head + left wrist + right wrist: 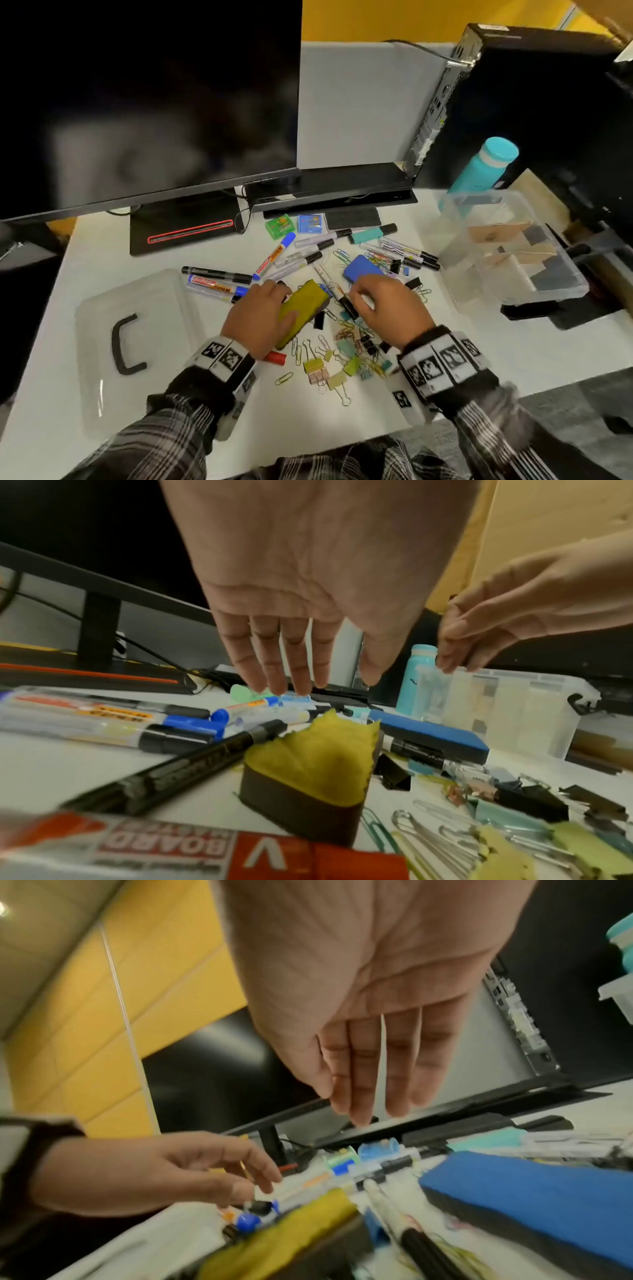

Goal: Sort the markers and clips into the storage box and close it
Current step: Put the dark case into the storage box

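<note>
Several markers [219,282] [103,723] and a heap of binder and paper clips [342,359] [462,840] lie scattered on the white desk. The clear storage box [455,240] [514,710] stands open at the right, and its lid [144,301] lies flat at the left. My left hand [263,301] [291,653] hovers with straight fingers over a yellow eraser [303,311] [315,761]. My right hand [383,305] [369,1069] hangs over the clips and a black-capped marker [346,301], just in front of a blue eraser [363,270] [527,1194]. Neither hand holds anything.
A black monitor [147,102] and its stand [185,229] fill the back left. A computer tower [513,102] and a teal bottle [486,168] stand behind the box. Small green [279,226] and blue [310,223] cases lie at the back. A red-capped marker [275,357] lies by my left wrist.
</note>
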### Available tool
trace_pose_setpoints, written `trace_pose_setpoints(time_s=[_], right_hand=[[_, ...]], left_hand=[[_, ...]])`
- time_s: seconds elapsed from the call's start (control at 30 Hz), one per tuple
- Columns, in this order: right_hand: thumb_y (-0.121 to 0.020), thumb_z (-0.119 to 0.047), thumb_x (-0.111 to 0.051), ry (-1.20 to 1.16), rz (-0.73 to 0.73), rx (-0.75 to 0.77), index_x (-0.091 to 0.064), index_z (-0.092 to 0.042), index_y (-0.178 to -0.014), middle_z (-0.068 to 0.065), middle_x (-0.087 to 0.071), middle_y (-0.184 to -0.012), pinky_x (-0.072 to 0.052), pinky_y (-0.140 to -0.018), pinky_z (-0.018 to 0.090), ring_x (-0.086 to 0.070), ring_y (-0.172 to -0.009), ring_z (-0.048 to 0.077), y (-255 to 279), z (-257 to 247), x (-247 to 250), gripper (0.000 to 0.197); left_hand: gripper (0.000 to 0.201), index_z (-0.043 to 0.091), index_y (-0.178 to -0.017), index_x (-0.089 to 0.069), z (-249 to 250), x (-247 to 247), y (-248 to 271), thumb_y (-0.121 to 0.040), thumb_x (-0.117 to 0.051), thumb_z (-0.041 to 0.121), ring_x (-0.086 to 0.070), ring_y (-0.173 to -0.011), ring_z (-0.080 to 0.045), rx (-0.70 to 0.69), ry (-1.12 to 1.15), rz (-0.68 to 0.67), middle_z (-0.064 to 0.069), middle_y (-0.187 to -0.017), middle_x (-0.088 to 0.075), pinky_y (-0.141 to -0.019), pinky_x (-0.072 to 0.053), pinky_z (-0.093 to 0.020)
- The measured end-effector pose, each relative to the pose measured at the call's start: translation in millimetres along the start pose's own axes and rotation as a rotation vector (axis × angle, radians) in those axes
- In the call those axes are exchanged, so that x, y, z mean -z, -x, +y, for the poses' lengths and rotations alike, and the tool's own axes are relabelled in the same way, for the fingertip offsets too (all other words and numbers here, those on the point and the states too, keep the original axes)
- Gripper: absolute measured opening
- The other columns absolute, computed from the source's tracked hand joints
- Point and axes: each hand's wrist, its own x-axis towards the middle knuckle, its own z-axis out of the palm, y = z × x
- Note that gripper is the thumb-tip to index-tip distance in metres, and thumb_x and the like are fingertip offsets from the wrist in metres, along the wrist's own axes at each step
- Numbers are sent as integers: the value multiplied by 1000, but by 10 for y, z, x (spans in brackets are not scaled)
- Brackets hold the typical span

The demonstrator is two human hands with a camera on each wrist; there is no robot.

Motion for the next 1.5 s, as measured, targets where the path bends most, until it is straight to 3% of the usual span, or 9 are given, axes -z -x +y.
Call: trace_pose_setpoints(time_s=[0.2, 0.47, 0.57, 0.7, 0.8, 0.9, 1.07, 1.33, 1.5], right_hand=[[-91, -32, -52, 304, -69, -112, -45, -13, -130, 9, -43, -133, -39, -98, 38, -39, -121, 29, -496, 468, -193, 44], [-86, -42, -54, 436, -154, -43, -32, -15, -137, 15, -35, -140, -37, -101, 40, -37, -124, 33, -610, 880, -458, 62], [-81, -44, -59, 244, -135, -64, -36, -18, -134, 10, -42, -134, -37, -100, 41, -41, -120, 30, -635, 955, -397, 63], [-72, -37, -71, -421, 45, -281, -49, -20, -121, 3, -54, -114, -47, -92, 41, -55, -103, 23, -680, 1077, -238, 56], [-79, -24, -67, -856, -60, -423, -47, -17, -125, 2, -55, -112, -47, -89, 36, -56, -100, 20, -686, 1150, -140, 51], [-55, -32, -67, -1094, -99, -469, -55, -18, -119, 2, -60, -106, -44, -79, 32, -57, -95, 20, -638, 1161, -50, 67], [-60, -13, -54, -1228, -187, -331, -63, -15, -100, -3, -66, -75, -47, -61, 29, -62, -63, 11, -558, 1023, 32, 40], [-63, -21, -56, -1178, -262, -295, -55, -23, -99, 3, -58, -88, -43, -73, 36, -55, -78, 19, -668, 560, -37, 36], [-84, -22, -63, -779, -330, -75, -46, -27, -118, -2, -58, -105, -52, -73, 30, -60, -90, 14, -639, 260, -70, 39]], left_hand=[[82, 23, -143, -25, 183, -214, -320, -80, -50, 68, -36, -127, -22, 102, -139, -131, -1, -142, -35, -99, -41, -37], [93, 23, -148, -10, 345, -391, -389, -78, -61, 58, -39, -127, -23, 146, -195, -152, -3, -144, -32, -100, -40, -37], [90, 23, -149, -7, 393, -352, -372, -82, -61, 51, -41, -125, -23, 164, -133, -126, -4, -142, -36, -101, -40, -36], [97, 27, -150, -3, 417, -188, -288, -79, -65, 52, -41, -128, -23, 227, 140, -74, -4, -145, -32, -103, -40, -39], [98, 32, -149, -6, 395, -31, -213, -76, -71, 47, -45, -121, -17, 274, 441, -15, 5, -136, -39, -101, -44, -40], [94, 35, -148, -12, 299, 105, -184, -77, -74, 33, -54, -105, -8, 325, 735, 53, 12, -123, -45, -90, -50, -30], [81, 28, -147, -18, 104, 189, -230, -85, -66, 9, -60, -97, -7, 371, 961, 73, -2, -121, -53, -66, -53, -13], [71, 26, -144, -23, 3, 241, -252, -88, -60, 4, -58, -94, -3, 392, 1041, 12, 6, -115, -52, -66, -51, -13], [68, 28, -142, -24, 0, 283, -306, -89, -57, 4, -60, -96, -9, 425, 1155, 25, -3, -119, -53, -62, -53, -16]])
